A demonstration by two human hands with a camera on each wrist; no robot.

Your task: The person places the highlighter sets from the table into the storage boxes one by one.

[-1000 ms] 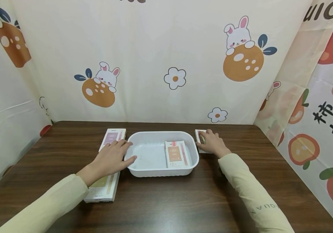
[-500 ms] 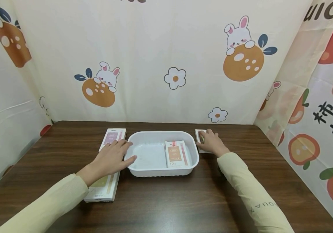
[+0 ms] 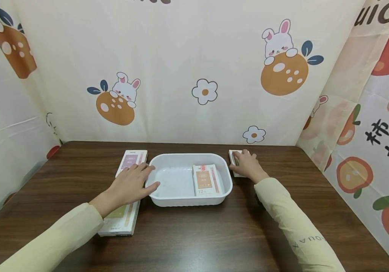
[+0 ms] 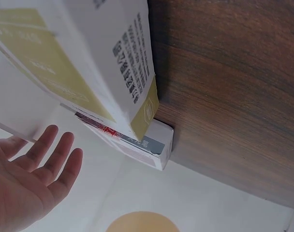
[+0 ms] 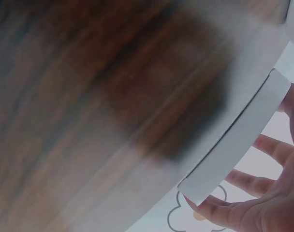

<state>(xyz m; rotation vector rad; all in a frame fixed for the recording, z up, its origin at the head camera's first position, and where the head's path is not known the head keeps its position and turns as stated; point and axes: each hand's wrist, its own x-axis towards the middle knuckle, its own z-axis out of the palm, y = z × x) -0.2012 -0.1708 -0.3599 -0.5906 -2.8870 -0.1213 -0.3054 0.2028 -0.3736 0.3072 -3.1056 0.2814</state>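
Observation:
My left hand (image 3: 130, 182) rests on the left rim of a white plastic tray (image 3: 187, 200), its fingers loosely spread. Inside the tray, on the right, lies a white box with an orange-brown label (image 3: 204, 180). Just right of the tray, my right hand (image 3: 247, 167) grips a small white box (image 5: 236, 137) from above. The right wrist view shows the thumb at one end of this box and fingers at the other, mostly covering its label in the head view. Below my left forearm lies a white box with an olive label (image 4: 65, 63).
Behind the left hand is a white box with a purple label (image 3: 134, 158). All of this stands on a dark wooden table (image 3: 194, 234). Patterned curtains (image 3: 167, 75) close off the back and both sides.
The right hand's box has shifted very slightly away and to the right, its near edge now a little higher in the head view. Left hand and tray stay put.

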